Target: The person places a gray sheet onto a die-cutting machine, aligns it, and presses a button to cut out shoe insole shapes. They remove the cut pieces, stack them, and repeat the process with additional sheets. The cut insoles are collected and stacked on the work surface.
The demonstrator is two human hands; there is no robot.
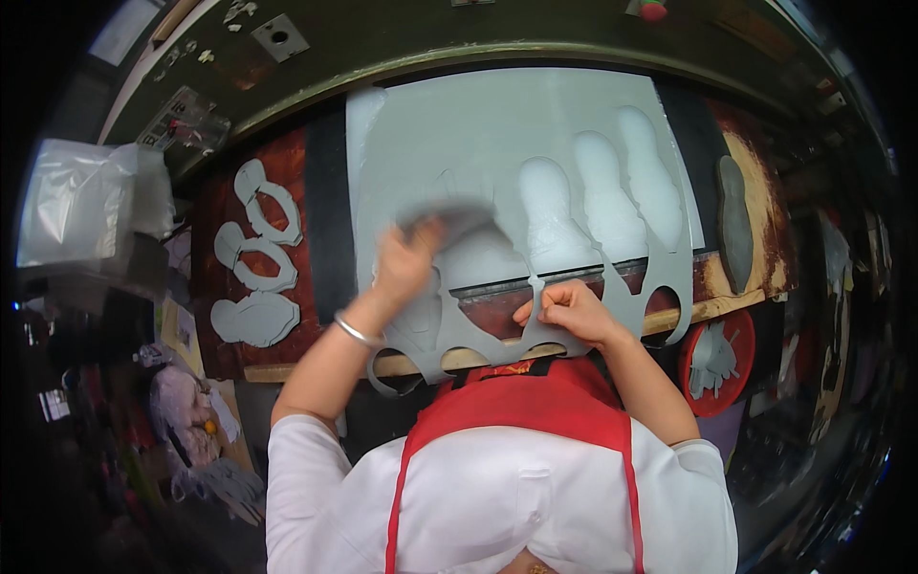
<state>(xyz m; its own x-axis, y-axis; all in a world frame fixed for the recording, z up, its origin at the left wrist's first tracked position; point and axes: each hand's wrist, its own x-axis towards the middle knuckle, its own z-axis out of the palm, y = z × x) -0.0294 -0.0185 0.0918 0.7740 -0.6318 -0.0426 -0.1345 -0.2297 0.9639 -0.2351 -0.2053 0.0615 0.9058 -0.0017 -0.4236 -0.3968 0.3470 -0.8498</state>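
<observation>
Nearest the camera, a red apron (pixel 516 421) is worn over a white shirt (pixel 469 502) at the lower middle of the frame. Above it a large grey sheet (pixel 545 96) is spread across the counter (pixel 289 158), its cut-out lower edge hanging over the front. Near the centre, a dark piece (pixel 464 222) appears to be gripped by the left hand (pixel 406 263); both are blurred, so its kind cannot be told. A narrow strip of the sheet is pinched by the right hand (pixel 574 314), its fingers closed. Grey cut pieces (pixel 256 320) are laid out at the left. The step is judged to be the cutting or freeing of shapes; next, steadying of the sheet and careful placing of the dark piece seem called for.
</observation>
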